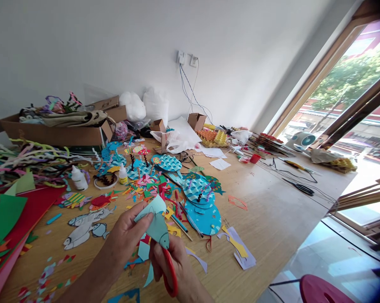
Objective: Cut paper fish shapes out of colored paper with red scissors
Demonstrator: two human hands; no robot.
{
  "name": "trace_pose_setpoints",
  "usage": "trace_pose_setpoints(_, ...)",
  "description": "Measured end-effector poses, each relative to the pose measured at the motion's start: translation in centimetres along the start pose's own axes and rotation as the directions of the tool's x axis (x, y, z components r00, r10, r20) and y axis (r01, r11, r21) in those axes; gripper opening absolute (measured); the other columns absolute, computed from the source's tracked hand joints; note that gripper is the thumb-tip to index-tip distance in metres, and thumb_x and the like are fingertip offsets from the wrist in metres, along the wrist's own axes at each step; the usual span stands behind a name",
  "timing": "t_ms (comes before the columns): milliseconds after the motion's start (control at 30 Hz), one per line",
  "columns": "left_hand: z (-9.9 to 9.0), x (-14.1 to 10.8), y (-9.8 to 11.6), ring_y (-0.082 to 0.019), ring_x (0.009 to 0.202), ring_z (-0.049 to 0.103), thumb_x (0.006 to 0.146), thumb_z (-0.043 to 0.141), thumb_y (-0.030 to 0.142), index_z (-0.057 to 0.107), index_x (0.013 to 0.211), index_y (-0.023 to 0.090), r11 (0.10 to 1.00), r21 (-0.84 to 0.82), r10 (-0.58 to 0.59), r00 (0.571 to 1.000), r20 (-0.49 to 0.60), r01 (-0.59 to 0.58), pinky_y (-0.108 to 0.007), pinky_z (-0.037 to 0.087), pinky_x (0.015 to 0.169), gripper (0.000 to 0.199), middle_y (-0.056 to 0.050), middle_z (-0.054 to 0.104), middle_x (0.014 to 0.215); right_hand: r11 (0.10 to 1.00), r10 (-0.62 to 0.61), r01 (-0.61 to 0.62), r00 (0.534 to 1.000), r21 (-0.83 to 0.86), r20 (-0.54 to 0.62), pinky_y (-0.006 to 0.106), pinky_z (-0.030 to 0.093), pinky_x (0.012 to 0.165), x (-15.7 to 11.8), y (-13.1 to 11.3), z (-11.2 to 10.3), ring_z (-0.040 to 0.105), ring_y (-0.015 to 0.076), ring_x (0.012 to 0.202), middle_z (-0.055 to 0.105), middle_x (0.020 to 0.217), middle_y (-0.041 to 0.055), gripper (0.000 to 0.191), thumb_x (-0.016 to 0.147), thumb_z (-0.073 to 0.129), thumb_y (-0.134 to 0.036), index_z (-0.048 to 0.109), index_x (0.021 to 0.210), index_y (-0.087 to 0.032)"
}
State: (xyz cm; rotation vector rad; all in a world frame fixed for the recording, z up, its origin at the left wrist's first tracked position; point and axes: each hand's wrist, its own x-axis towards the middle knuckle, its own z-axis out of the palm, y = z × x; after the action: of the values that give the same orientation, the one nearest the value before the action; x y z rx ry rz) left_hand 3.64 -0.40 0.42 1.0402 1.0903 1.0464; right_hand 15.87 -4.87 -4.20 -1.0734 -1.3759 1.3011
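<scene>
My left hand [128,231] pinches a teal paper fish [157,229] with a drawn eye and outline, an uncut strip of paper curling at its tail end. My right hand [174,256] is closed round red-handled scissors [170,273] just below the fish's head. The blades are hidden behind the paper and fingers. Beneath the hands lie light blue paper scraps [143,251]. White paper fish cutouts [84,229] rest on the table left of my left hand. To the right is a pale purple sheet [240,248] with a yellow scrap on it.
Blue woven-paper fish [198,189] and glue bottles [79,178] stand beyond my hands. Coloured sheets [35,206] and pipe cleaners [35,162] fill the left. Black scissors [299,186] lie at the right. A cardboard box [57,134] sits against the wall.
</scene>
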Motion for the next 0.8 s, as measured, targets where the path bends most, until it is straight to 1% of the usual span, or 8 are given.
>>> trace_pose_setpoints(133,0.04,-0.07,0.15,-0.013,0.049,0.049,0.069,0.067,0.037,0.066,0.087,0.02,1.0,-0.003,0.001,1.0,0.009,-0.001,-0.022,0.037,0.048,0.024,0.007,0.054,0.05,1.0,0.007,-0.007,1.0,-0.003,-0.017,0.018,0.03,0.042,0.09,0.36,0.11,0.035,0.0059,0.039,0.042,0.043,-0.0047,0.056,0.087,0.043,-0.062,0.04,0.052,-0.018)
trace_pose_setpoints(233,0.08,-0.1,0.19,-0.012,0.047,0.046,0.071,0.065,0.036,0.066,0.08,0.02,1.0,-0.015,0.018,0.999,0.033,-0.017,-0.022,0.038,0.048,0.017,0.008,0.052,0.05,1.0,0.003,-0.003,1.0,0.001,-0.023,0.018,0.029,0.041,0.15,0.67,0.17,0.034,0.0057,0.038,0.041,0.042,-0.0049,0.057,0.086,0.043,-0.063,0.039,0.051,-0.018)
trace_pose_setpoints(300,0.1,-0.12,0.19,-0.012,0.048,0.047,0.071,0.066,0.034,0.066,0.077,0.021,0.999,-0.032,0.003,0.999,0.043,-0.002,-0.021,0.038,0.049,0.015,0.008,0.051,0.05,1.0,-0.005,0.005,1.0,0.001,-0.022,0.018,0.029,0.041,0.14,0.83,0.17,0.034,0.0059,0.038,0.041,0.041,-0.0048,0.057,0.086,0.042,-0.063,0.04,0.051,-0.019)
trace_pose_setpoints(400,0.09,-0.11,0.1,-0.012,0.05,0.049,0.068,0.068,0.031,0.067,0.085,0.02,0.998,-0.065,-0.022,0.999,0.024,0.023,-0.022,0.04,0.05,0.02,0.007,0.056,0.053,1.0,-0.021,0.021,1.0,-0.007,-0.021,0.018,0.028,0.041,0.08,0.9,0.12,0.034,0.0059,0.038,0.041,0.042,-0.0045,0.057,0.087,0.041,-0.063,0.04,0.052,-0.019)
trace_pose_setpoints(467,0.06,-0.06,0.01,-0.013,0.051,0.05,0.069,0.069,0.032,0.068,0.091,0.02,0.996,-0.086,-0.034,0.998,0.044,0.038,-0.022,0.042,0.053,0.026,0.007,0.059,0.055,0.999,-0.037,0.037,0.999,-0.009,-0.021,0.018,0.028,0.041,0.05,0.84,0.09,0.033,0.0056,0.038,0.04,0.042,-0.0046,0.057,0.088,0.041,-0.062,0.039,0.051,-0.018)
trace_pose_setpoints(633,-0.07,0.06,-0.04,-0.015,0.064,0.056,0.07,0.069,0.035,0.067,0.101,0.019,0.99,-0.129,-0.059,0.998,0.031,0.063,-0.024,0.047,0.064,0.035,0.004,0.065,0.067,0.998,-0.055,0.055,0.998,-0.012,-0.028,0.018,0.027,0.039,0.07,0.57,0.14,0.033,0.0053,0.037,0.039,0.041,-0.0047,0.057,0.088,0.041,-0.061,0.038,0.05,-0.018)
trace_pose_setpoints(700,-0.12,0.05,0.02,-0.015,0.064,0.057,0.071,0.07,0.034,0.068,0.101,0.018,0.987,-0.143,-0.067,0.996,0.053,0.074,-0.023,0.047,0.064,0.035,0.004,0.066,0.066,0.999,-0.032,0.032,0.999,-0.004,-0.026,0.017,0.028,0.039,0.07,0.41,0.24,0.033,0.0052,0.037,0.039,0.042,-0.005,0.056,0.087,0.042,-0.062,0.039,0.052,-0.019)
trace_pose_setpoints(800,-0.17,0.02,0.03,-0.014,0.061,0.057,0.072,0.069,0.033,0.069,0.1,0.019,0.983,-0.155,-0.081,0.991,0.11,0.097,-0.021,0.047,0.059,0.032,0.003,0.065,0.063,1.0,0.019,-0.018,1.0,0.026,-0.024,0.017,0.03,0.038,0.06,0.12,0.39,0.034,0.0055,0.037,0.039,0.044,-0.0058,0.052,0.083,0.048,-0.063,0.042,0.057,-0.019)
